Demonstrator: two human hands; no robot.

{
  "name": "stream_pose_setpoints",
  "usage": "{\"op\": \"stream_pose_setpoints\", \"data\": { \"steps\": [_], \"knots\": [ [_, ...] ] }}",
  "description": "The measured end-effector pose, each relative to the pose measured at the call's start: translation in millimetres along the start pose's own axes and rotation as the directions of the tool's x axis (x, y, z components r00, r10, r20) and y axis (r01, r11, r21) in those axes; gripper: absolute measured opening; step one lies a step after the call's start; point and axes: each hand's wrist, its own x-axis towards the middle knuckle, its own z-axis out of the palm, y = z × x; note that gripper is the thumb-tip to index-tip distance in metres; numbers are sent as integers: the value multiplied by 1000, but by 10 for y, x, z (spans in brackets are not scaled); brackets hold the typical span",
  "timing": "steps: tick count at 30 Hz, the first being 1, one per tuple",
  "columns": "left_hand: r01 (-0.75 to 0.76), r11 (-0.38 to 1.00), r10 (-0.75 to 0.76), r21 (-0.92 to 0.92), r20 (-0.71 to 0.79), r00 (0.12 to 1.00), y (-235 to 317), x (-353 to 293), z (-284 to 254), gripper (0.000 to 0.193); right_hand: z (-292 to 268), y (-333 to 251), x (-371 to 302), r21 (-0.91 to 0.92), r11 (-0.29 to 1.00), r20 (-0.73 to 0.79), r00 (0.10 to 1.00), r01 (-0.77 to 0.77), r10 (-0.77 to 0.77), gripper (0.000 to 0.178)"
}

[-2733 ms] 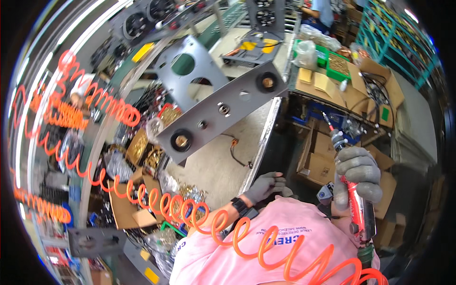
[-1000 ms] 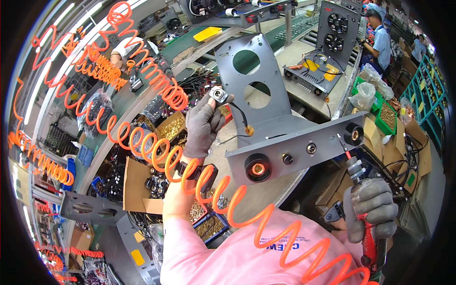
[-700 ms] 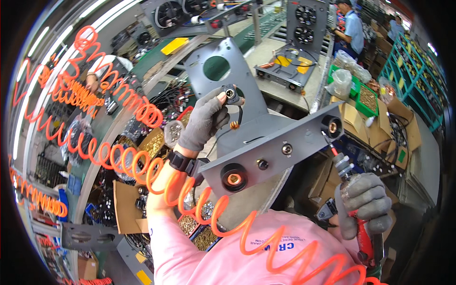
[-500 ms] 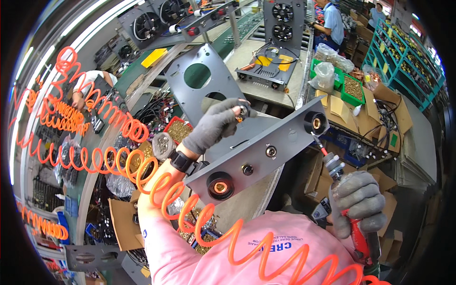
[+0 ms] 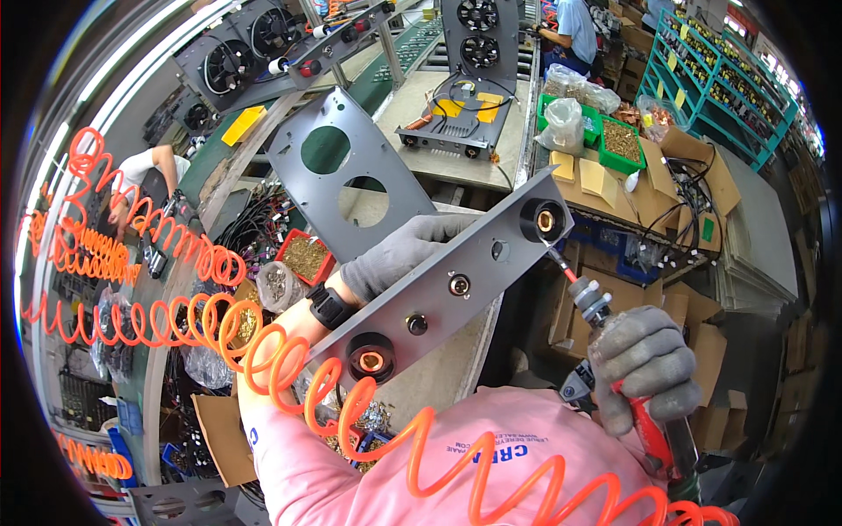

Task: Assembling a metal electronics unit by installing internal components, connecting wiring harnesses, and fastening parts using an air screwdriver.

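A bent grey sheet-metal chassis stands before me. Its front panel point(image 5: 478, 266) carries two black round sockets with brass centres, a small round connector point(image 5: 459, 285), a black round fitting point(image 5: 417, 324) and an open hole point(image 5: 500, 251). My gloved left hand point(image 5: 399, 256) reaches behind this panel; its fingers are hidden there, near the open hole. My gloved right hand point(image 5: 645, 368) is closed around a red-handled air screwdriver point(image 5: 651, 430). The bit points at the panel's right end, its tip close to the upper socket point(image 5: 545, 219); contact cannot be made out.
An orange coiled air hose point(image 5: 421, 447) crosses in front of my left arm. Left of the chassis is a red bin point(image 5: 307, 256) of small brass parts. Green bins point(image 5: 621, 145) and cardboard boxes stand at right. Another chassis with fans point(image 5: 480, 51) sits farther along the line; other people work beyond.
My left hand, which pinched a small dark part above the panel, has gone down behind it. The panel appears shifted left in view. The screwdriver stays by the right-hand socket.
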Motion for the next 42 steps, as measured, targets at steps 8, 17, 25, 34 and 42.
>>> {"op": "stream_pose_setpoints", "data": {
  "steps": [8, 17, 25, 34, 42],
  "knots": [
    [79, 990, -66, 116, -107, 992, 42, 83, 76, 37, -24, 76, -6, 32, 999, -59, 998, 39, -37, 27],
    [153, 977, -116, 151, -229, 966, 64, 88, 104, 36, -38, 128, -22, 88, 996, -53, 999, -1, 5, 28],
    [148, 987, -135, 54, -201, 970, -43, -28, 52, 37, 7, 193, -85, 96, 995, -119, 993, 11, 1, 27],
    [141, 854, -271, -501, -196, 943, -99, -104, 139, 43, 68, 343, -83, 211, 977, -145, 987, -30, 62, 28],
    [137, 951, -187, -276, -162, 969, -34, -160, 106, 43, 9, 371, -8, 301, 938, -90, 975, -169, 205, 28]
  ]
}}
